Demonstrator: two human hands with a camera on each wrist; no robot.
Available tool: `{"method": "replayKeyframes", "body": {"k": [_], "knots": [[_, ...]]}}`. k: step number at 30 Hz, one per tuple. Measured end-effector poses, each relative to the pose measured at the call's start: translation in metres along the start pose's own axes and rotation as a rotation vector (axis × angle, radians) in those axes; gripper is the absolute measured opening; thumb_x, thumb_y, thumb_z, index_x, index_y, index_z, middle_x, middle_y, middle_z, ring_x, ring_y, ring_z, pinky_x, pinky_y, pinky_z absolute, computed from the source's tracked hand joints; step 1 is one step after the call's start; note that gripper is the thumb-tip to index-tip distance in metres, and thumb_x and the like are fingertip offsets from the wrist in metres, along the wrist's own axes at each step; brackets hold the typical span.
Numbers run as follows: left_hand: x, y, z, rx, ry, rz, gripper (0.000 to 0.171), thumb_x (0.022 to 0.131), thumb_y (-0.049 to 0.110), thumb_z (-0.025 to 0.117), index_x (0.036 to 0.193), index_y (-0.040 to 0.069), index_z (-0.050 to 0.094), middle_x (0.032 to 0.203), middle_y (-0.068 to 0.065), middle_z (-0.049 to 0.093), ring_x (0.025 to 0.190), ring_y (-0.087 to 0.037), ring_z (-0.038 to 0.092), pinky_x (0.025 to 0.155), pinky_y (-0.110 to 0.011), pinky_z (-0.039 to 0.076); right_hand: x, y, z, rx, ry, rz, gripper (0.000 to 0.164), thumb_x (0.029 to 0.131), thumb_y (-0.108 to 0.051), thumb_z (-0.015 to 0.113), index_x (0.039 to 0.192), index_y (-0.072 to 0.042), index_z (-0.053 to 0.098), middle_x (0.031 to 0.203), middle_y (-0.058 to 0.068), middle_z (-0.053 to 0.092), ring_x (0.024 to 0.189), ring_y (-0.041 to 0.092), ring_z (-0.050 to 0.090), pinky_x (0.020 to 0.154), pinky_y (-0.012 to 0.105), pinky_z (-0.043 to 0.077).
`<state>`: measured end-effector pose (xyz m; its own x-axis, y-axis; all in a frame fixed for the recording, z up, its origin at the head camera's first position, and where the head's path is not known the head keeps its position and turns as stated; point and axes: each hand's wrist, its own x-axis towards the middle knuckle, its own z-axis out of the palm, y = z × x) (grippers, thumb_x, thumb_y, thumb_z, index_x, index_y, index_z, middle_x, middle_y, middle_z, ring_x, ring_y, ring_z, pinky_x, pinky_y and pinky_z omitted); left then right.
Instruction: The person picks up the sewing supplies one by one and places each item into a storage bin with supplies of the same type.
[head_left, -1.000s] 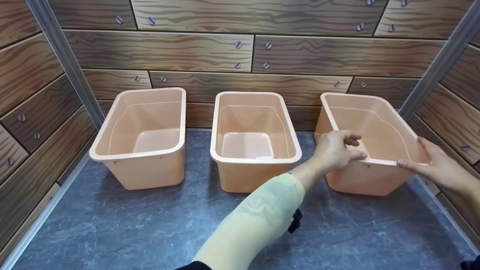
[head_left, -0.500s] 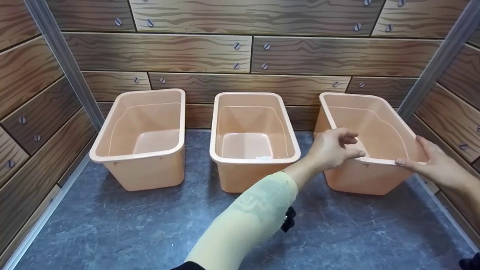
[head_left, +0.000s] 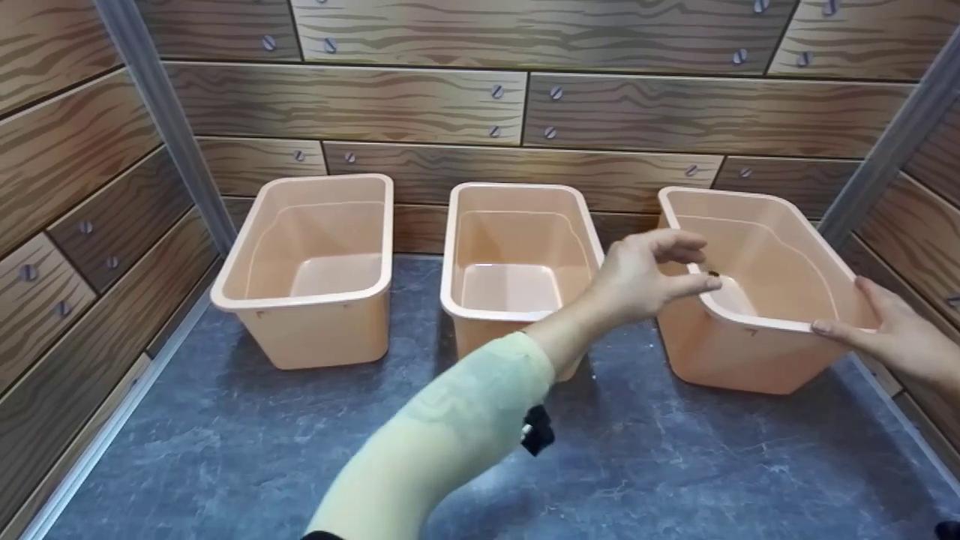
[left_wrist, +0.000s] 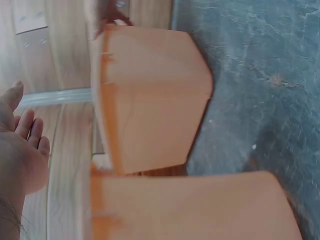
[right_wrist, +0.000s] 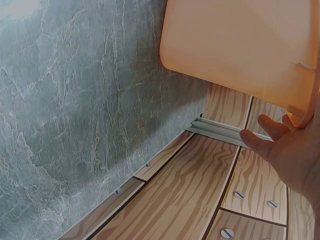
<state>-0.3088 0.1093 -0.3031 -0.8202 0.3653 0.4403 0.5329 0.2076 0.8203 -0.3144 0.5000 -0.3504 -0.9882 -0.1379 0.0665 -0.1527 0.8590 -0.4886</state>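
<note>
Three peach-coloured plastic bins stand side by side: a left bin, a middle bin and a right bin. My right hand grips the right bin's near right corner, with the thumb on the rim. In the right wrist view its fingers reach under the lip. Just left of that bin's rim hovers my left hand, its fingers loosely bent and holding nothing. A tiny dark spot shows by the left fingertips; what it is cannot be told.
The bins rest on a blue-grey marbled tabletop. Wood-patterned panels enclose the back and sides, with a metal post in each rear corner. My left forearm partly covers the middle bin.
My left hand has come away from the right bin's near rim, moving left and slightly up. The right hand keeps its hold on the corner. The head view has shifted slightly left.
</note>
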Motion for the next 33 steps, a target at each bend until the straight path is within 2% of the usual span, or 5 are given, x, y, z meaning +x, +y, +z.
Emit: {"method": "replayKeyframes", "body": {"k": [8, 15, 22, 29, 33], "knots": [[-0.015, -0.005, -0.047, -0.204, 0.031, 0.064, 0.045, 0.089, 0.010, 0.088, 0.130, 0.001, 0.071, 0.118, -0.010, 0.078, 0.106, -0.006, 0.071, 0.095, -0.019, 0.054, 0.000, 0.003, -0.003, 0.023, 0.033, -0.010, 0.110, 0.105, -0.045, 0.062, 0.155, 0.023, -0.009, 0.154, 0.057, 0.001, 0.141, 0.076, 0.010, 0.113, 0.083, 0.010], [-0.042, -0.014, -0.103, -0.124, 0.133, 0.087, 0.049, 0.087, 0.012, 0.090, 0.131, 0.001, 0.071, 0.119, -0.010, 0.078, 0.115, -0.013, 0.071, 0.107, -0.027, 0.049, 0.000, -0.003, -0.001, 0.002, 0.072, -0.015, 0.114, 0.103, -0.048, 0.065, 0.155, 0.022, -0.009, 0.158, 0.051, -0.011, 0.147, 0.069, -0.007, 0.118, 0.078, -0.001], [-0.069, -0.023, -0.150, -0.035, 0.256, 0.090, 0.046, 0.090, 0.016, 0.088, 0.129, -0.001, 0.071, 0.120, -0.012, 0.078, 0.117, -0.015, 0.071, 0.109, -0.029, 0.048, -0.007, -0.021, 0.000, -0.076, 0.176, -0.022, 0.115, 0.101, -0.049, 0.067, 0.159, 0.018, -0.005, 0.160, 0.050, -0.003, 0.148, 0.069, 0.002, 0.117, 0.079, 0.007], [-0.099, -0.030, -0.178, 0.066, 0.338, 0.022, 0.051, 0.092, 0.028, 0.086, 0.133, 0.003, 0.070, 0.125, -0.006, 0.076, 0.123, -0.017, 0.066, 0.111, -0.039, 0.045, -0.008, -0.068, 0.012, -0.104, 0.295, -0.072, 0.107, 0.099, -0.048, 0.069, 0.163, 0.013, 0.009, 0.166, 0.043, 0.005, 0.152, 0.065, 0.003, 0.112, 0.085, 0.001], [-0.121, -0.036, -0.191, 0.246, 0.364, -0.036, 0.060, 0.094, 0.043, 0.083, 0.140, 0.007, 0.067, 0.135, -0.005, 0.071, 0.131, -0.020, 0.061, 0.111, -0.040, 0.046, -0.002, -0.106, 0.026, -0.146, 0.289, -0.134, 0.105, 0.098, -0.051, 0.071, 0.166, 0.007, 0.016, 0.168, 0.039, 0.011, 0.150, 0.065, 0.012, 0.110, 0.087, 0.009]]}}
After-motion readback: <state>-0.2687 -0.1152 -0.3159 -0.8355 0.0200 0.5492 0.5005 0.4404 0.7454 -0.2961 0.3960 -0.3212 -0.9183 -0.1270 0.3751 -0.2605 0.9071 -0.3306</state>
